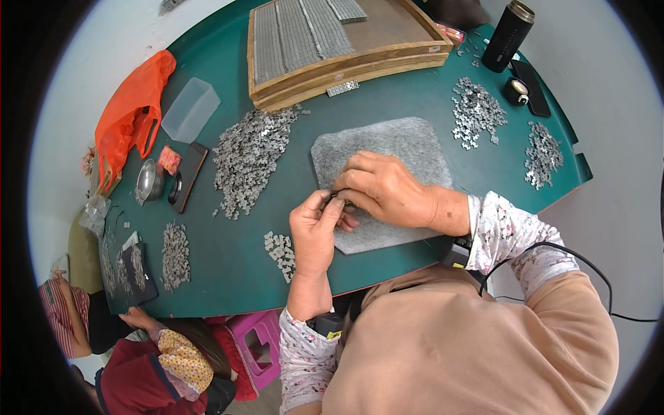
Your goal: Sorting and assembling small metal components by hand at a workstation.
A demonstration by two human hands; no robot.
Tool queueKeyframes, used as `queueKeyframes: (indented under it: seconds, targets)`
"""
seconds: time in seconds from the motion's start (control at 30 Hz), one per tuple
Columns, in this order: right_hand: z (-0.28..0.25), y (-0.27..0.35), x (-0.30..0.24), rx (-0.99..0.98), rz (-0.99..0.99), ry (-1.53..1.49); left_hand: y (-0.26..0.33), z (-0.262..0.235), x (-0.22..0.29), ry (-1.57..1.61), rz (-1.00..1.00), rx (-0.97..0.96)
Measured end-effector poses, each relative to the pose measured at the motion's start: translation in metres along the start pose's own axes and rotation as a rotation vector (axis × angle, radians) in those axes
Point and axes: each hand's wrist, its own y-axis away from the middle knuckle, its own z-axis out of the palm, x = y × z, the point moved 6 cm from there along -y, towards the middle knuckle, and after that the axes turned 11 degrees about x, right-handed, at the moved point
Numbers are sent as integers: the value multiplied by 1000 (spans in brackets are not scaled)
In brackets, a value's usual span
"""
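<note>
Item: one small dark piece (335, 196), mostly hidden, pinched where the fingers of both hands meet. Left hand (312, 225): thumb and forefinger closed on the piece. Right hand (387, 190): arched over it, fingertips gripping the same piece.

Beneath the right fingers: grey felt mat (394, 138), laid flat on a green desk (214, 252).

Just left of the left fingers: small cluster of flat metal pieces (280, 257). Farther left and beyond: large heap of grey metal pieces (252, 155). Well left: narrow pile of similar pieces (176, 257), steel bowl (150, 180), translucent tub (191, 111), orange plastic bag (128, 111).

Beyond the fingers, past the mat: short metal strip (343, 88), near a wooden tray (387, 64) carrying rows of grey strips (297, 38).

Right of the fingers, beyond: two piles of metal pieces (477, 114) (543, 155), black bottle (508, 38).

Well left, nearer the body: another person in a dark red garment (135, 377), beside a purple stool (256, 342).
</note>
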Motion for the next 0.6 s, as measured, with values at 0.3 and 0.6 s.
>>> queueKeyframes:
  seconds: [0.3, 0.6]
  targets:
    - [-3, 0, -10, 77, -112, 2, -1, -4, -1, 228, -102, 86]
    - [4, -5, 3, -22, 39, -239, 0, -7, -1, 316, -245, -9]
